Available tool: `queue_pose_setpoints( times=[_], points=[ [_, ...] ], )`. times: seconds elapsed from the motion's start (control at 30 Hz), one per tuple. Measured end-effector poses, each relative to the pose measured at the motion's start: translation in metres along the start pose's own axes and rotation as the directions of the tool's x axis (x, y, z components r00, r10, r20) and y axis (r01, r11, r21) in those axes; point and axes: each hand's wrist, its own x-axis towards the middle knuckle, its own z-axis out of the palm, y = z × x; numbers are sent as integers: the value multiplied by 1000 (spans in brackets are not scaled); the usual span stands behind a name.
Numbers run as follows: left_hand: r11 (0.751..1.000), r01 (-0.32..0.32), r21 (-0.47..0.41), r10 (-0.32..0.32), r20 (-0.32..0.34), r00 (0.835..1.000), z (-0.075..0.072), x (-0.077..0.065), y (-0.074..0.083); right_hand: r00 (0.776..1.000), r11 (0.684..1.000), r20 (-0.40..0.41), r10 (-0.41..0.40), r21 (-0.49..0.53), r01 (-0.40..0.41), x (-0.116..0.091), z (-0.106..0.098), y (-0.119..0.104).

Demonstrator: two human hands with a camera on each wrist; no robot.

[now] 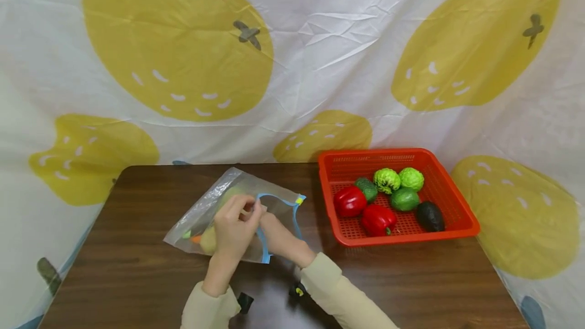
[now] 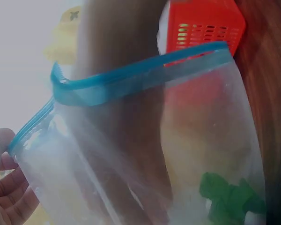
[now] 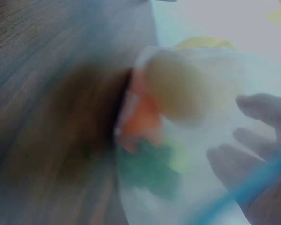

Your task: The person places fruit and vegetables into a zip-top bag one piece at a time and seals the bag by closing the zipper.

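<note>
A clear zip bag (image 1: 210,212) with a blue zip edge lies on the table, its mouth facing right and spread apart. My left hand (image 1: 235,222) pinches the zip edge of the mouth; its fingers (image 2: 9,183) show at the left in the left wrist view. My right hand (image 1: 276,235) reaches through the mouth into the bag, fingers extended and apart in the blurred right wrist view. Within the bag lie an orange piece like a carrot (image 3: 143,119), something leafy green (image 2: 227,197) and a tan rounded thing (image 3: 178,89) whose kind is blurred.
To the right stands a red plastic basket (image 1: 411,241) holding two red bell peppers (image 1: 378,220), an avocado (image 1: 430,216) and several green fruits or vegetables (image 1: 404,199). Dark wood table (image 1: 137,268) lies beneath. A patterned cloth (image 1: 297,65) hangs behind it.
</note>
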Motion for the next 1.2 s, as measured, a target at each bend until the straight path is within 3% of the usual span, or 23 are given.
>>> queue_pose_setpoints(
  times=[0.2, 0.3, 0.4, 0.5, 0.63, 0.8, 0.93, 1.2],
  points=[
    [999, 40, -23, -41, -25, 999, -3, 5, -2, 999, 997, -37, -29, 76, 32, -29, -44, -10],
    [998, 47, -29, -47, -33, 998, -5, 5, -2, 989, 991, -145, 22, 133, -2, -48, -70, -7],
    [998, 54, -39, -55, -39, 998, -4, 5, -3, 947, 994, -310, 89, 81, -67, -65, -97, 7],
    [997, 58, -42, -59, -42, 997, -3, 4, -3, 879, 981, -452, 153, -38, -190, -83, -121, 26],
    [998, 54, -42, -55, -44, 997, -3, 5, -3, 820, 900, -505, 268, -171, -400, -109, -147, 49],
    [997, 51, -49, -53, -45, 998, -2, 5, -2, 765, 738, -447, 463, -284, -613, -137, -165, 67],
    [998, 47, -49, -49, -41, 998, -2, 5, -2, 712, 620, -361, 602, -351, -702, -149, -171, 72],
    [997, 58, -42, -60, -36, 998, -2, 3, -3, 582, 488, -223, 782, -362, -794, -150, -177, 75]
  ],
)
